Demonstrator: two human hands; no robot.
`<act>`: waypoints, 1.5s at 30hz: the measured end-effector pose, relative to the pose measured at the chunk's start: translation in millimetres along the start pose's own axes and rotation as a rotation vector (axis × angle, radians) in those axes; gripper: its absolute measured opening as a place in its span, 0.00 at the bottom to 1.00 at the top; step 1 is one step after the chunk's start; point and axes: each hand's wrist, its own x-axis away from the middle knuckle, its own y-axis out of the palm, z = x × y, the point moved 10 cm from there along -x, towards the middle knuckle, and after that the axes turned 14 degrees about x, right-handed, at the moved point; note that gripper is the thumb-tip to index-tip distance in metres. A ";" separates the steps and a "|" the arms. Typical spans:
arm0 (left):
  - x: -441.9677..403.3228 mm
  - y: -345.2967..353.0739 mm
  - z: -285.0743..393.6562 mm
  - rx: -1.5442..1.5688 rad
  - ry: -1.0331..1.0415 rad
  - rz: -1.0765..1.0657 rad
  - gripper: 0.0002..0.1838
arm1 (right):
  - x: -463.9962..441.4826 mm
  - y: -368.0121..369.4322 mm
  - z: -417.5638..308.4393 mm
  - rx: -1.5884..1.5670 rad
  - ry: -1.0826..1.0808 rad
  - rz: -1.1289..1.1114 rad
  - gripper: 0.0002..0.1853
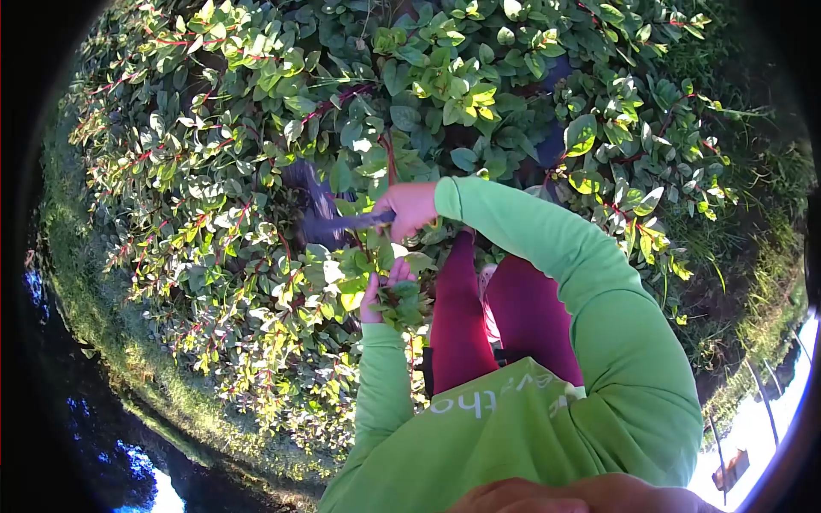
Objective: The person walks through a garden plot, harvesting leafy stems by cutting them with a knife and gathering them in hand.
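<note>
My right hand [409, 209] is closed around the handle of a knife [340, 224]. Its dark, slightly blurred blade points left over the foliage. Just below, my left hand [385, 286] is turned palm up, with thumb and fingers around a bunch of green leaves [406, 306]. These leaves partly cover the palm. A reddish stem [391, 158] rises from the plants right behind my right hand.
Dense leafy plants with red stems [231, 214] spread ahead and to the left. Strips of dark ground covering [315, 201] show between them. Grass [735, 256] borders the right side. My legs [522, 312] stand close against the plants.
</note>
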 end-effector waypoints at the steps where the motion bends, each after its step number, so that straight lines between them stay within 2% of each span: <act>1: -41.4 -41.7 7.7 -0.017 0.010 -0.022 0.21 | 15.2 19.7 -1.7 0.182 0.001 -0.042 0.15; 2: -81.4 -84.4 13.1 -0.035 0.021 -0.040 0.22 | 27.3 36.7 -2.7 0.360 -0.002 -0.088 0.14; 3: -60.3 -24.3 -8.5 -0.076 -0.079 -0.104 0.19 | 30.1 48.5 4.2 0.365 0.006 -0.103 0.14; 4: -78.0 -29.7 -10.0 -0.301 -0.132 -0.023 0.18 | 28.3 58.9 11.6 0.435 -0.046 -0.104 0.14; 8: -109.1 -19.1 -50.8 -0.066 -0.270 -0.192 0.17 | 39.9 59.3 0.6 0.578 -0.117 -0.037 0.14; 9: -112.8 -15.4 -56.9 0.009 -0.309 -0.246 0.16 | 47.9 50.0 -13.5 0.489 -0.231 0.021 0.14; 10: -108.5 -11.4 -54.7 0.017 -0.305 -0.242 0.16 | 49.4 44.7 -9.8 0.488 -0.233 0.012 0.14; 12: -81.8 4.2 -36.5 -0.177 -0.177 -0.220 0.15 | 45.3 22.8 26.8 -0.178 0.001 -0.010 0.17; 14: -76.9 -6.8 -25.5 0.165 -0.154 -0.134 0.14 | 43.6 -43.8 98.4 -0.076 0.311 0.416 0.21; 16: -67.6 -10.2 -12.5 0.058 -0.102 -0.090 0.15 | 62.6 -110.5 119.5 0.474 0.549 0.818 0.24; 18: -64.6 -4.1 -14.7 0.042 -0.115 -0.126 0.15 | 19.4 -131.4 169.6 0.447 0.652 0.780 0.20; 24: -53.7 17.2 -24.8 0.027 -0.108 -0.135 0.17 | -112.8 -140.0 176.7 0.915 0.651 0.471 0.20; 26: -50.5 7.1 -16.2 -0.010 -0.061 -0.120 0.20 | -97.4 -141.7 165.5 0.959 0.583 0.412 0.21; 27: -46.5 3.4 -12.8 0.014 -0.056 -0.093 0.21 | -83.8 -146.7 176.0 0.913 0.660 0.333 0.23; 28: -41.8 1.3 -9.6 0.037 -0.054 -0.075 0.22 | -67.7 -153.5 185.3 0.944 0.654 0.394 0.24; 29: -38.0 -3.7 -5.4 -0.013 -0.004 -0.051 0.25 | -52.9 -158.2 201.8 0.908 0.705 0.317 0.24; 30: -29.8 4.3 -12.8 0.179 -0.132 -0.251 0.18 | -41.2 -166.8 230.3 1.075 0.676 0.360 0.25; 31: -19.9 -2.0 -11.2 0.112 -0.110 -0.222 0.18 | -11.0 -175.4 252.9 0.925 0.795 0.398 0.25; 32: -6.4 -10.4 -9.5 0.045 -0.087 -0.187 0.19 | 13.7 -177.6 259.7 0.713 0.786 0.419 0.25; 33: 13.4 -4.3 -6.3 0.052 -0.088 -0.265 0.21 | 27.1 -180.1 254.1 0.685 0.749 0.436 0.22; 35: 61.0 -0.9 3.0 0.150 -0.086 -0.467 0.24 | 41.8 -172.0 234.5 0.665 0.716 0.452 0.23; 37: 106.2 17.5 21.8 0.283 -0.075 -0.777 0.26 | 54.8 -148.5 224.9 -0.040 0.746 0.621 0.32; 38: 133.2 34.3 35.6 0.319 -0.070 -0.957 0.26 | 54.0 -135.6 207.7 -0.037 0.747 0.618 0.32; 40: 160.4 31.3 63.8 0.336 0.042 -1.068 0.25 | 34.9 -108.5 162.0 -0.689 0.424 0.760 0.27; 42: 162.4 43.5 94.4 0.311 0.179 -1.082 0.24 | 13.8 -88.6 139.7 -0.917 0.294 0.736 0.19; 43: 152.1 50.5 105.5 0.270 0.197 -1.074 0.21 | 7.3 -79.8 140.7 -0.882 0.370 0.695 0.18; 45: 105.7 61.4 117.4 0.275 0.171 -0.870 0.18 | -5.1 -77.9 161.0 -0.663 0.338 0.841 0.18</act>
